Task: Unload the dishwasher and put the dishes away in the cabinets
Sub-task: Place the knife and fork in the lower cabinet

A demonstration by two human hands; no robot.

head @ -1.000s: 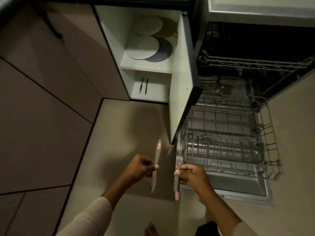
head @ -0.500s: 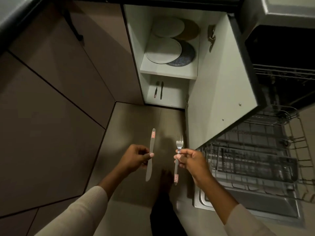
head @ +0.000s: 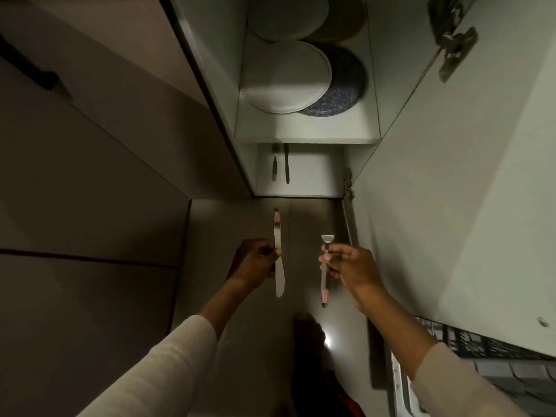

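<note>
Mid-unload: the left hand (head: 255,263) has its fingers pinched around a knife (head: 278,254), while the right hand (head: 350,267) has its fingers closed on a fork (head: 325,266), both aimed at 12 o'clock toward the open cabinet (head: 304,136). There two utensils (head: 281,167) already lie on the bottom shelf and plates (head: 285,75) sit stacked above.

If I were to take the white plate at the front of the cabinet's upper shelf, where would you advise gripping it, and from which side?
Grip the white plate at its near rim, coming straight in from the cabinet's open front. It lies flat, partly over the dark speckled plate to its right, with another plate behind and the cabinet wall close on the left, so only the front edge looks freely reachable.
</note>
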